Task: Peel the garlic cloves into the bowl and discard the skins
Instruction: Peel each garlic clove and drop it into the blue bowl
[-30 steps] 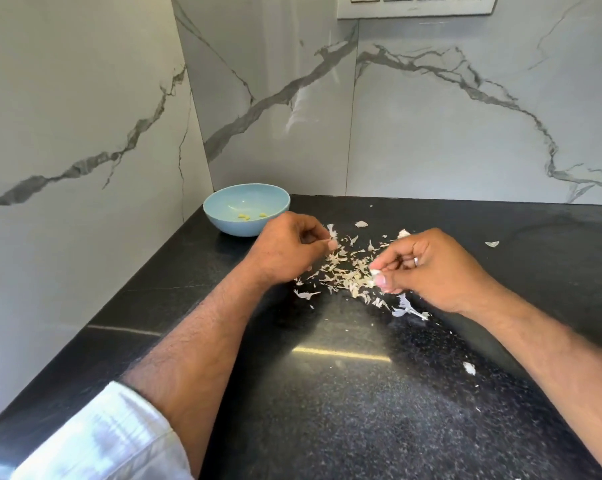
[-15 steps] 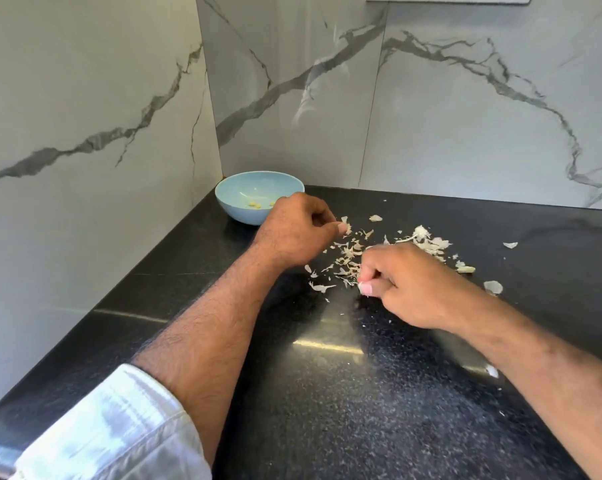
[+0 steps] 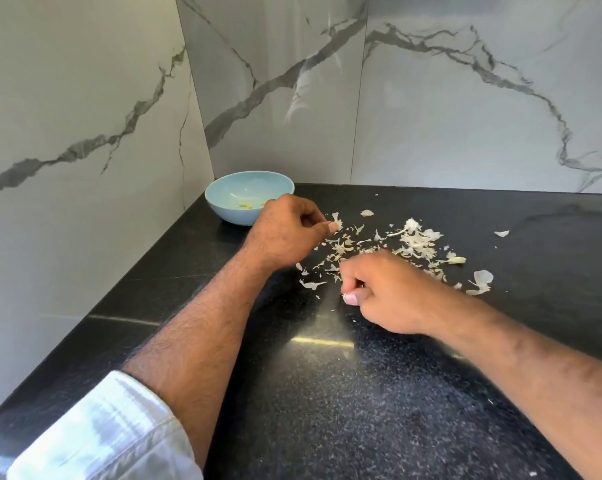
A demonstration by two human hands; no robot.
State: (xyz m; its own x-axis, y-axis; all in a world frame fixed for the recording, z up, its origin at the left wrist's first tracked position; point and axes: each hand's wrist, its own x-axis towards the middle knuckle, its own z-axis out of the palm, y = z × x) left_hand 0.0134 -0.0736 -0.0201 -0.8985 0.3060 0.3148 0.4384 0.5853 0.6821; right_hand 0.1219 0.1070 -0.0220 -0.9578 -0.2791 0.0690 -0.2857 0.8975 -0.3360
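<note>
A light blue bowl (image 3: 223, 199) stands in the counter's back left corner with a few yellowish peeled cloves (image 3: 245, 204) inside. Just right of the bowl, my left hand (image 3: 285, 233) rests on the counter with curled fingers, its thumb tip at the edge of the scattered garlic skins (image 3: 417, 239); nothing shows in its grip. At the pile's near edge, my right hand (image 3: 386, 292) is curled in a fist and a small pale garlic piece shows at the thumb tip. A loose clove (image 3: 457, 260) lies at the pile's right side.
The black speckled counter (image 3: 327, 393) meets marble walls at the left and back. Stray skins lie apart from the pile, one large piece (image 3: 481, 278) and one far right (image 3: 501, 233). My white sleeve (image 3: 102, 434) is at the bottom left.
My right hand has pulled back from the middle of the skin pile toward me, uncovering the skins and a clove behind it. My left hand stays in place.
</note>
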